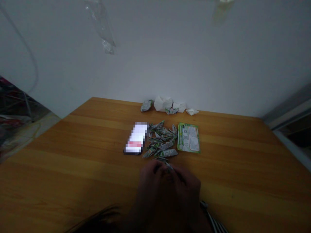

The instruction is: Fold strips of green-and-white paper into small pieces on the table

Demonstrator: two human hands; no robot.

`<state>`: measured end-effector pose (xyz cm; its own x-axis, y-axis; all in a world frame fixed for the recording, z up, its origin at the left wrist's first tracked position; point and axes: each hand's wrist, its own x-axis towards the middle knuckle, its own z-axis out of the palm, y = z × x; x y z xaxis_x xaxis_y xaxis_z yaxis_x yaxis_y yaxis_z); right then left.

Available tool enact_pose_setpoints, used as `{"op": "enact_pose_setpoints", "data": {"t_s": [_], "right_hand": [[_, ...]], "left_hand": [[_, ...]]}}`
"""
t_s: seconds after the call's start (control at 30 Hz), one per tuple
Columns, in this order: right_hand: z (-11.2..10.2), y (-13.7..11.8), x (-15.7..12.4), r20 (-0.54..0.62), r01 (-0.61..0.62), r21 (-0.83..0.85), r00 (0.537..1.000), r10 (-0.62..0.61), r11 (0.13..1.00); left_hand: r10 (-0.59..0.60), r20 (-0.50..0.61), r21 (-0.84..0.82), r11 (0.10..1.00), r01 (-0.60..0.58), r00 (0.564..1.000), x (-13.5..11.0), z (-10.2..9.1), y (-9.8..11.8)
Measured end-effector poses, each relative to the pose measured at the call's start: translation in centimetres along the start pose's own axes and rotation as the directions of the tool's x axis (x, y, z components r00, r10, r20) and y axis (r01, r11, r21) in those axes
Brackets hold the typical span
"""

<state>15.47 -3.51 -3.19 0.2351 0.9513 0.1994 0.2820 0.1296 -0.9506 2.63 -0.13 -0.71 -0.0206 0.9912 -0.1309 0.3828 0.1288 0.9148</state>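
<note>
My left hand (152, 184) and my right hand (184, 187) meet near the table's front edge, fingers pinched together on a small folded paper piece (167, 166) printed green and white. Just beyond them lies a pile of several similar folded paper pieces (161, 140). A phone (136, 138) with a lit screen lies left of the pile. A green printed sheet (189, 137) lies flat to its right. The hands are dark and details of the fingers are hard to see.
The wooden table (73, 168) stands against a white wall. Crumpled white paper and small scraps (167, 105) sit at the table's far edge. A cluttered area (14, 110) lies off the left side, a ledge (291, 116) at the right.
</note>
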Motion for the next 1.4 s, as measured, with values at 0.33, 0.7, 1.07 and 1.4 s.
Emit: {"op": "enact_pose_setpoints", "data": {"t_s": [0.33,0.7,1.07,1.4], "right_hand": [[-0.6,-0.2,1.4,0.067,-0.323,0.344,0.945,0.32,0.881],[-0.3,-0.2,1.1,0.27,-0.364,0.342,0.921,0.28,0.867],[-0.9,-0.5,1.6,0.232,-0.271,0.247,0.949,0.215,0.93],[-1.3,-0.7,1.5,0.321,-0.075,0.212,0.947,0.002,0.974]], "left_hand": [[0.167,0.041,-0.157,0.975,-0.159,0.985,0.8,-1.0,0.3],[0.392,0.118,0.297,0.863,-0.409,0.912,-0.1,-0.4,-0.8],[0.101,0.235,-0.238,0.97,-0.044,0.967,0.2,0.0,-0.2],[0.044,0.188,-0.186,0.983,-0.009,0.981,0.0,0.5,-0.2]]}}
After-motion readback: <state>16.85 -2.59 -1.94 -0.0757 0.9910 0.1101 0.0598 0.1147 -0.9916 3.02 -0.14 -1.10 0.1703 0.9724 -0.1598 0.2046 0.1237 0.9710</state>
